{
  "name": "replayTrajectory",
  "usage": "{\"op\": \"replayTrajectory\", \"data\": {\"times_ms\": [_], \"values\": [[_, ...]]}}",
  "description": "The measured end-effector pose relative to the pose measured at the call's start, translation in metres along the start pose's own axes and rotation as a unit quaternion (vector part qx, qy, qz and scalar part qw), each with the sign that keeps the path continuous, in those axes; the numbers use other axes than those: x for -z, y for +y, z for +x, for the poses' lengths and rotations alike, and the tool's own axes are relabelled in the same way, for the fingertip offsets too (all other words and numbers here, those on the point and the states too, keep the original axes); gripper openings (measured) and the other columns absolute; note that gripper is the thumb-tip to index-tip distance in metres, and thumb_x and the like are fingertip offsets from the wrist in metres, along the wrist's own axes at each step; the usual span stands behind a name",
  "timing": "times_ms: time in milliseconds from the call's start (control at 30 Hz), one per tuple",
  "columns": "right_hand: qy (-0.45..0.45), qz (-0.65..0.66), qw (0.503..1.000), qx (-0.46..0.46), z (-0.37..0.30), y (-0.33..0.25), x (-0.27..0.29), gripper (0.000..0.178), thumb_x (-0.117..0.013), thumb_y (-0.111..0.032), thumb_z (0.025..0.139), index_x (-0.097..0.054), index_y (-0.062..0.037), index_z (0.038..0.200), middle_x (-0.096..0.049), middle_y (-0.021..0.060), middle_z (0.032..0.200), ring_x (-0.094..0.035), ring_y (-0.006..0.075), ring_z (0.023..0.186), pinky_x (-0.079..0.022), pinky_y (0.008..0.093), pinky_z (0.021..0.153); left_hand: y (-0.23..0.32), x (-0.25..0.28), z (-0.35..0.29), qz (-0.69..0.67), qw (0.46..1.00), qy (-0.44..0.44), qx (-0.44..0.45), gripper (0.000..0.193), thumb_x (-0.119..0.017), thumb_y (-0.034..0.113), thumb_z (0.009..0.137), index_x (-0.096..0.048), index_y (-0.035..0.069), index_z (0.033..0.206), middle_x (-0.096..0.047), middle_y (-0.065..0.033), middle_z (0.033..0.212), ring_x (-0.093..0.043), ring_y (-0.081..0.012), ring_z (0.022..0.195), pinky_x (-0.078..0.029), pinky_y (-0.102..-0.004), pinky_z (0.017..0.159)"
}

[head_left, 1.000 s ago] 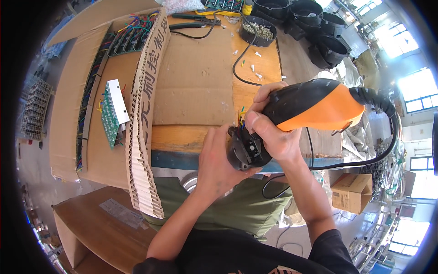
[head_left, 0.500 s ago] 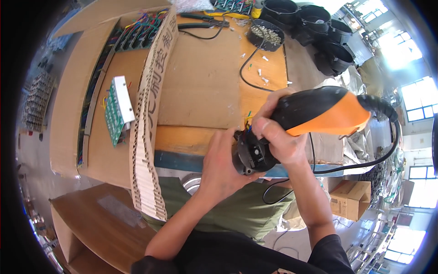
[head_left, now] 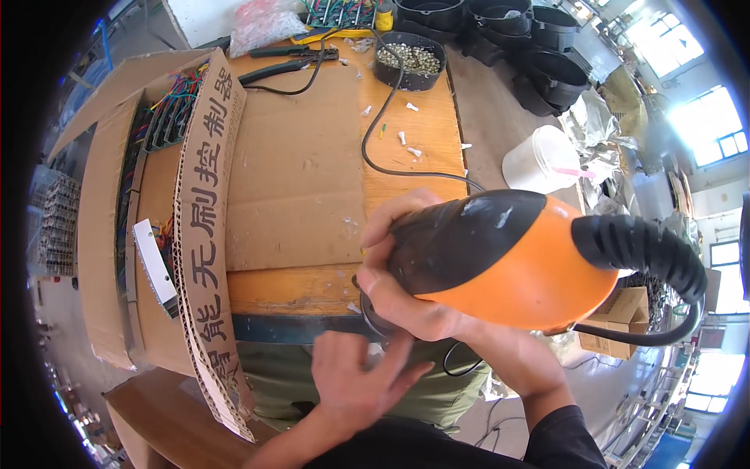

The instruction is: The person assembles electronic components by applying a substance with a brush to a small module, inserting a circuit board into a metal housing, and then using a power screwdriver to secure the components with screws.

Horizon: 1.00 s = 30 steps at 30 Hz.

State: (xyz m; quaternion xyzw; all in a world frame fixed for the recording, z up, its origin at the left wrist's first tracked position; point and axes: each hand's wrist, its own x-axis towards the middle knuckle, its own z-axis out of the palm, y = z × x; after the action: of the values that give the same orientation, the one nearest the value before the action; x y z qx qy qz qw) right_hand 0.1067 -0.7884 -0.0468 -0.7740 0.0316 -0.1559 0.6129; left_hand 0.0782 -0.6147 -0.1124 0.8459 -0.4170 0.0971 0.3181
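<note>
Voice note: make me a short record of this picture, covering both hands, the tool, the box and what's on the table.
Left hand: fingers spread, blurred, no held thing visible
Right hand: gripping the power tool
Power tool: orange and black, ribbed black sleeve
Box: open, cardboard, at left, green circuit boards inside
Table: pliers, black dish of small pale pieces
Farther right: white tub, round black housings
</note>
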Motion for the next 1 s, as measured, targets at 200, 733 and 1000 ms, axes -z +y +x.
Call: {"op": "replayTrajectory", "data": {"times_ms": [200,733,1000], "values": [[-0.009,-0.010,1.000,-0.026,0.003,-0.003,0.000,0.026,-0.071,0.001,0.072,-0.061,-0.0081,0.094,-0.059,-0.0002,0.078,-0.058,0.0094,0.073,-0.046,0.0260,0.068,0.012,0.004,0.028,0.114,0.988,-0.079,-0.071,0.017,-0.070,0.023,0.079,-0.072,0.016,0.095,-0.041,-0.0037,0.078,-0.043,-0.0200,0.066,-0.033,-0.0326,0.059],[-0.107,0.106,0.988,0.033,0.013,0.007,0.019,0.030,-0.076,0.003,0.073,-0.061,-0.0076,0.097,-0.063,0.0020,0.074,-0.065,0.0157,0.068,-0.051,0.0287,0.066,0.003,0.004,0.036,0.032,0.988,-0.142,-0.045,0.018,-0.071,0.016,0.076,-0.059,0.004,0.083,-0.049,-0.0076,0.073,-0.054,-0.0232,0.062,-0.044,-0.0329,0.051],[-0.093,0.061,0.993,0.025,0.012,-0.001,0.022,0.029,-0.078,0.002,0.071,-0.064,-0.0062,0.096,-0.065,0.0026,0.074,-0.066,0.0153,0.067,-0.052,0.0279,0.067,0.000,0.003,0.041,-0.054,0.995,-0.079,-0.022,0.020,-0.075,0.013,0.076,-0.062,0.006,0.089,-0.053,-0.0066,0.073,-0.056,-0.0233,0.059,-0.045,-0.0323,0.050]]}}
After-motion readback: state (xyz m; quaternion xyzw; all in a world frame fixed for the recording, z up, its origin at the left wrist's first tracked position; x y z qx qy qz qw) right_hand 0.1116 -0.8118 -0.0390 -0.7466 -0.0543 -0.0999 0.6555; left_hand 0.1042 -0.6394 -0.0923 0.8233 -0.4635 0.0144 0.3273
